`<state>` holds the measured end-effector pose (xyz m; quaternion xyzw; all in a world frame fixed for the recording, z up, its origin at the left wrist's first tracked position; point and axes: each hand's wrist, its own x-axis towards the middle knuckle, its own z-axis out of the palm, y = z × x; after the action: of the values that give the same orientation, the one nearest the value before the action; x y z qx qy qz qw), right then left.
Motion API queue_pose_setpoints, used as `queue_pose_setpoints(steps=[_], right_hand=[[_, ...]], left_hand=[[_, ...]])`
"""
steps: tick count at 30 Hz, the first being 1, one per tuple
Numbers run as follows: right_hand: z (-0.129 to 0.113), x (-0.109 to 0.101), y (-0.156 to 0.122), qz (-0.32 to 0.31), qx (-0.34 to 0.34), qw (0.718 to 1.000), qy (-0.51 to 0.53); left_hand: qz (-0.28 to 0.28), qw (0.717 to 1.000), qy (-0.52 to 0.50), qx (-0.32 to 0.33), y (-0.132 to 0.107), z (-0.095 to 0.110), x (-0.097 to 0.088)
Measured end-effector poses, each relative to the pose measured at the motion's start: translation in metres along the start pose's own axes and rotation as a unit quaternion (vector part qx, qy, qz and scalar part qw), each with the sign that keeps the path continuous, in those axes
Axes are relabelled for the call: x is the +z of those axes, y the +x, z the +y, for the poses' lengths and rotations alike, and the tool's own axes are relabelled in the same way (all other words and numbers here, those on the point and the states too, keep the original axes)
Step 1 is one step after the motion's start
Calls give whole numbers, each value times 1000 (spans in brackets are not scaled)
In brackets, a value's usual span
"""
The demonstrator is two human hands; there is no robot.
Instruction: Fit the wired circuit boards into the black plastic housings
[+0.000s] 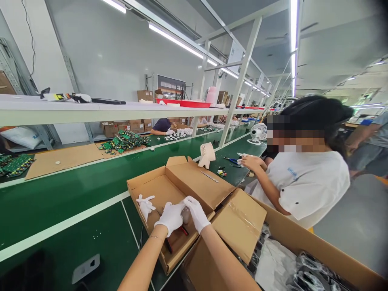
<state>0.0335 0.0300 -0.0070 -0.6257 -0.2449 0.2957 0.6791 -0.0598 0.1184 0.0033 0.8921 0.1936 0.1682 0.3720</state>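
Note:
Over an open, shallow cardboard box (151, 180), my left hand (170, 218) and my right hand (196, 213) meet, both in white gloves. Their fingers are closed around a small, pale, rounded item (185, 215); my fingers hide most of it, and its kind is unclear. Beneath my hands, a tool with red and black handles (169, 245) lies partly hidden in the box. A loose white glove (146, 206) rests against the box's left side. On the box's folded-out flap lies a thin metal tool (209, 176), like tweezers.
At right, a large carton (327, 246) holds bagged black parts. A co-worker in a white shirt (312, 182) sits beyond it. Green circuit boards (124, 141) are heaped across the green bench. A phone (86, 268) lies at lower left; a small fan (258, 133) stands farther back.

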Motion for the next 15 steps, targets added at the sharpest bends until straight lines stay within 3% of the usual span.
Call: queue_pose_setpoints(steps=[4, 8, 12, 15], right_hand=[[2, -4, 3, 24, -7, 998, 54], [5, -3, 6, 9, 0, 996, 84], [7, -2, 8, -11, 5, 999, 43], [7, -1, 6, -21, -6, 999, -31]], left_hand=[[39, 999, 32, 18, -3, 5, -10], [68, 993, 84, 48, -12, 7, -29], [-16, 988, 113, 100, -16, 12, -31], [-88, 986, 104, 95, -15, 16, -21]])
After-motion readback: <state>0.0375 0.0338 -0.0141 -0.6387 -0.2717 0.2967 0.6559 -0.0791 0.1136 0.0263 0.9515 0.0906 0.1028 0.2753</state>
